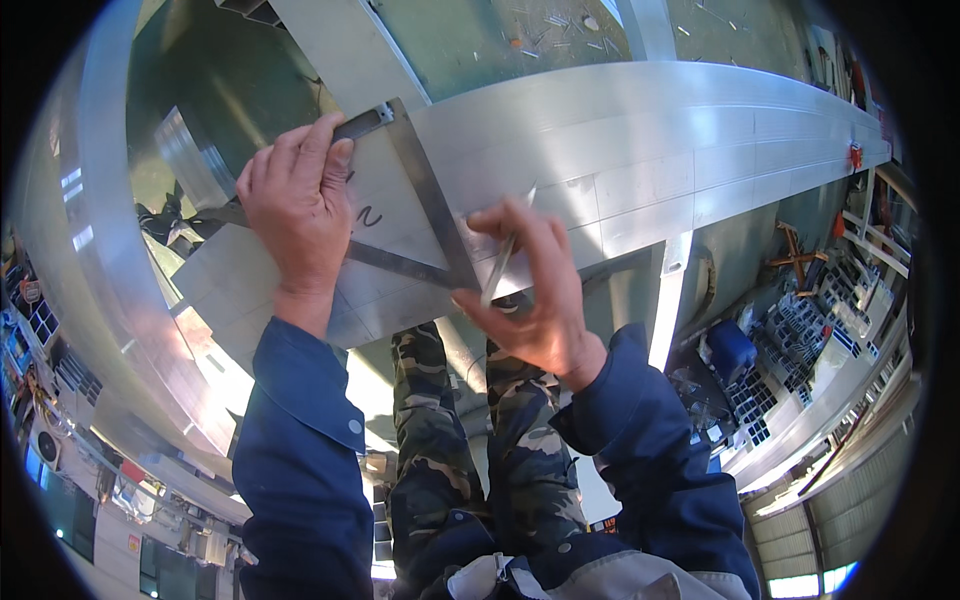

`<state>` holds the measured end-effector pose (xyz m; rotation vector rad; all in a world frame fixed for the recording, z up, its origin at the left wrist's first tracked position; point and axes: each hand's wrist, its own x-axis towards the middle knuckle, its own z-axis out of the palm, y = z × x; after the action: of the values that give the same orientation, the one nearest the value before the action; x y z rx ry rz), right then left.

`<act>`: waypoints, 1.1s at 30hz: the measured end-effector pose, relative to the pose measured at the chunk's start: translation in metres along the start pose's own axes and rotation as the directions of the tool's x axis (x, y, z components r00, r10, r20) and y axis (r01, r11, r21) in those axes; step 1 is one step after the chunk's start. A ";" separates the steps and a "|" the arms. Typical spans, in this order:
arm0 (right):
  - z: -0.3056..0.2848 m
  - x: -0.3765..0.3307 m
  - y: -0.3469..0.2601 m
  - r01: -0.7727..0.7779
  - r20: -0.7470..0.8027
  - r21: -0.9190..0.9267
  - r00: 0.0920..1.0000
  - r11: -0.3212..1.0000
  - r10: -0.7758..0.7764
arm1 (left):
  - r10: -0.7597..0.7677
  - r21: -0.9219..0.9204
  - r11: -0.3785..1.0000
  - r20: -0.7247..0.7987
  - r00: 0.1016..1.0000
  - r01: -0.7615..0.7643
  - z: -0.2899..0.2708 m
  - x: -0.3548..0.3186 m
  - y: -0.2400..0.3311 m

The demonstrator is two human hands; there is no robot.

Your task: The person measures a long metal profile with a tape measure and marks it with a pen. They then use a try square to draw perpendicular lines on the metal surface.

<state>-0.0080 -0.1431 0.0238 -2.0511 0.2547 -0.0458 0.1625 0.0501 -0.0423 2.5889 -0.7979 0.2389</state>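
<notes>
A dark metal triangle square (425,185) lies on a long silvery metal sheet (640,130) that carries ruled lines and black handwritten marks. My left hand (298,205) is closed over the square's thick left side, thumb toward its upper end. Just right of the square's lower right corner is my right hand (548,300), slightly blurred. Between its thumb and fingers sits a slim, pale, pen-like stick (501,268), slanting from upper right to lower left; its exact kind cannot be made out.
Another long metal beam (90,280) curves along the left. Beneath the sheet is a pale support leg (670,300). A blue container (728,350) and stacked hollow profiles (800,335) stand at the right. Small scraps (570,30) lie on the green floor beyond.
</notes>
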 end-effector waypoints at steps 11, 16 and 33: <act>0.035 0.081 0.021 -0.037 -0.262 0.437 0.951 0.899 0.166 | -0.008 -0.025 1.000 -0.012 1.000 0.008 -0.001 0.002 0.004; 0.037 0.088 0.022 -0.081 -0.216 0.394 0.960 0.915 0.178 | -0.017 -0.029 0.999 -0.012 1.000 0.017 -0.002 0.002 0.004; 0.035 0.095 0.025 -0.159 -0.165 0.482 0.949 0.861 0.267 | -0.021 -0.026 0.999 0.007 1.000 0.022 -0.003 0.002 0.006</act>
<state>0.0854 -0.1429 -0.0216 -1.5259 0.5604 -0.1874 0.1603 0.0458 -0.0366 2.5734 -0.7699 0.2126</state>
